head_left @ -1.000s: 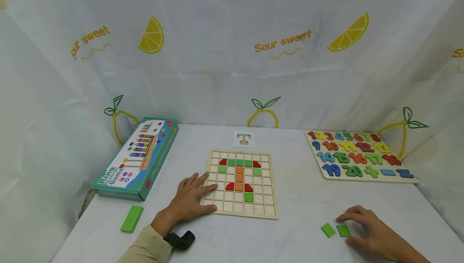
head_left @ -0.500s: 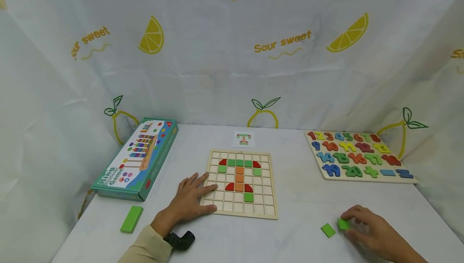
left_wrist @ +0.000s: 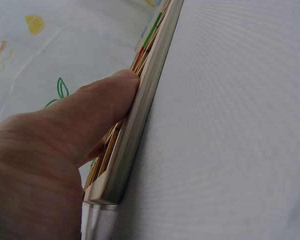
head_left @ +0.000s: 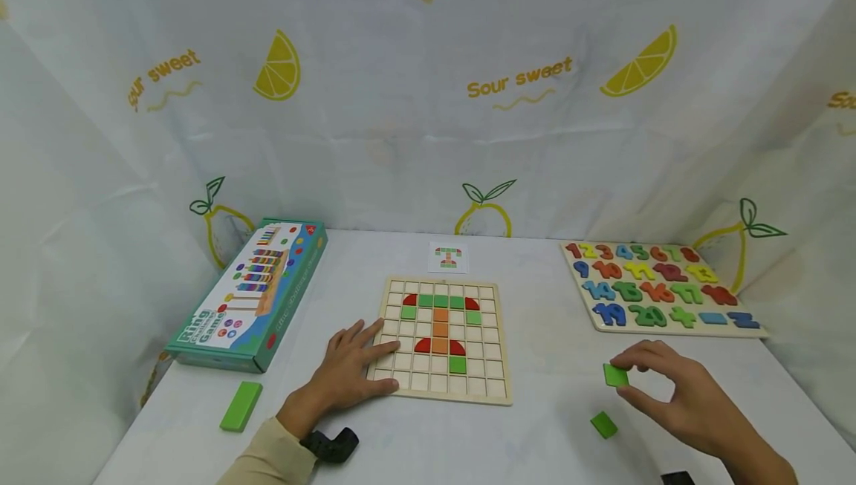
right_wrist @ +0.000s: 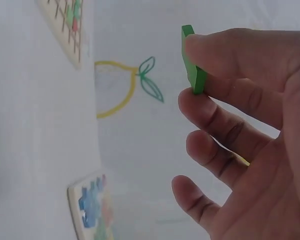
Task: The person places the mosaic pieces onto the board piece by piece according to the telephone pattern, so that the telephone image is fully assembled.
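Note:
A wooden grid board (head_left: 491, 333) lies mid-table, with green squares, orange squares and red quarter-round pieces set in some cells. My left hand (head_left: 348, 373) rests with spread fingers on the board's left edge; in the left wrist view its thumb (left_wrist: 100, 105) lies on the rim. Between thumb and fingertips my right hand (head_left: 689, 396) pinches a green square tile (head_left: 615, 375), raised off the table to the right of the board. The right wrist view shows this green tile (right_wrist: 191, 62) edge-on. Another green square tile (head_left: 604, 425) lies on the table below it.
Behind the board lies a small pattern card (head_left: 448, 258). A boxed ring game (head_left: 247, 295) stands at the left, with a green block (head_left: 241, 406) in front of it. A number puzzle board (head_left: 658, 288) sits at the back right, before a printed curtain (head_left: 374, 136).
My right hand has taken hold of one of the two green tiles and lifted it off the table, up and slightly left. The left hand has stayed on the board.

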`<action>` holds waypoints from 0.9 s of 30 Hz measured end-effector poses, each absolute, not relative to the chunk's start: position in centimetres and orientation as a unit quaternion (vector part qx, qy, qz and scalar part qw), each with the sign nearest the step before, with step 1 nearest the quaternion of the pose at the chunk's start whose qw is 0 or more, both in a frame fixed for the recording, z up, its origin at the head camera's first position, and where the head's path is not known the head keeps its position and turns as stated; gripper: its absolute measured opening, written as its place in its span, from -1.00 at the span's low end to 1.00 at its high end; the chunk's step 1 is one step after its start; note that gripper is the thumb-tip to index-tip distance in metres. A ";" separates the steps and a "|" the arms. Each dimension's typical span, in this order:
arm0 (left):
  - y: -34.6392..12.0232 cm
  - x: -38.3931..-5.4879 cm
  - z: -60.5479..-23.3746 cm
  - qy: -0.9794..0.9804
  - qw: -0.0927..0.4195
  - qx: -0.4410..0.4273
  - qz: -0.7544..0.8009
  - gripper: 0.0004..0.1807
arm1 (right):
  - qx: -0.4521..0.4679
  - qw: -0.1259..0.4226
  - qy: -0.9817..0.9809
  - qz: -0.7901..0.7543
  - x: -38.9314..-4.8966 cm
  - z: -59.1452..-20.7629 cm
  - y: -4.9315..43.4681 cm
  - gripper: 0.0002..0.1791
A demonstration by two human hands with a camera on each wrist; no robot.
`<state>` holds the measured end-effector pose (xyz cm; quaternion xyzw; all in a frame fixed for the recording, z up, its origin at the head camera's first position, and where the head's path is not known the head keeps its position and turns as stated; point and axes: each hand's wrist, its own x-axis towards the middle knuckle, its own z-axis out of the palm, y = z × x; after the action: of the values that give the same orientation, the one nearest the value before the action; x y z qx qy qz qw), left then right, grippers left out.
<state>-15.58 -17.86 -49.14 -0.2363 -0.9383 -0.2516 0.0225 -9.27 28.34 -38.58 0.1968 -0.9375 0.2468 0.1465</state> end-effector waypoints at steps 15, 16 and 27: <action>-17.8 -15.6 -49.3 -0.936 0.025 -0.243 -0.253 -0.28 | 0.210 0.200 -0.917 0.274 -9.8 -35.6 20.5 -0.59; -17.8 -15.6 -49.3 -0.936 0.025 -0.243 -0.253 -0.28 | 0.210 0.200 -0.916 0.276 -10.0 -35.6 20.1 -0.60; -17.8 -15.4 -49.1 -0.937 0.026 -0.235 -0.258 -0.27 | 0.230 0.178 -0.894 0.340 -11.9 -36.9 15.5 -0.65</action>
<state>-15.45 -17.82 -49.06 -0.2347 -0.9368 -0.2581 0.0263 -11.89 15.46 -36.89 0.2296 -0.8945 0.3397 0.1782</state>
